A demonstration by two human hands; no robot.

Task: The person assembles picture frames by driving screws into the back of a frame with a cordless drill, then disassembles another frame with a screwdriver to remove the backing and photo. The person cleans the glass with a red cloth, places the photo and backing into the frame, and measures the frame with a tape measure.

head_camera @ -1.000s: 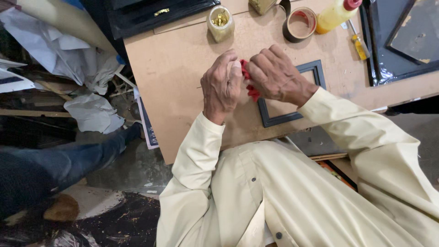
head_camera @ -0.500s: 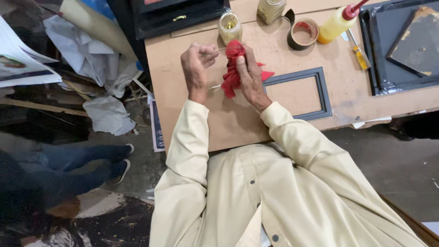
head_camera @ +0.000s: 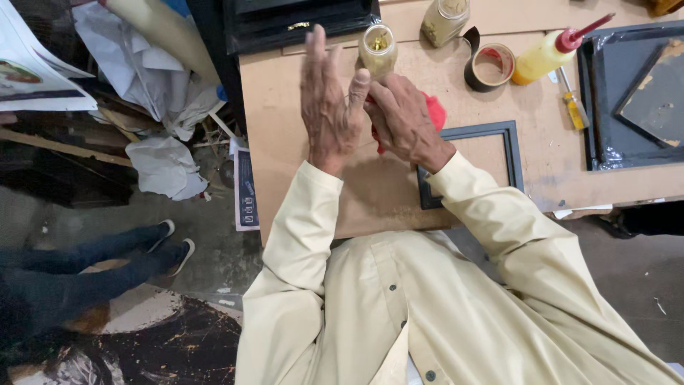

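I see a yellow squeeze bottle with red nozzle beside a tape roll, a yellow-handled screwdriver, a black tray, crumpled paper on the floor, and someone's jeans-clad legs at left.

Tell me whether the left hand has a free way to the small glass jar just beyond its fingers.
Probably yes. The left hand is raised with fingers spread, and the small glass jar stands on the board close beside its fingertips, nothing between them. The right hand grips the red cloth lower down, out of that path.
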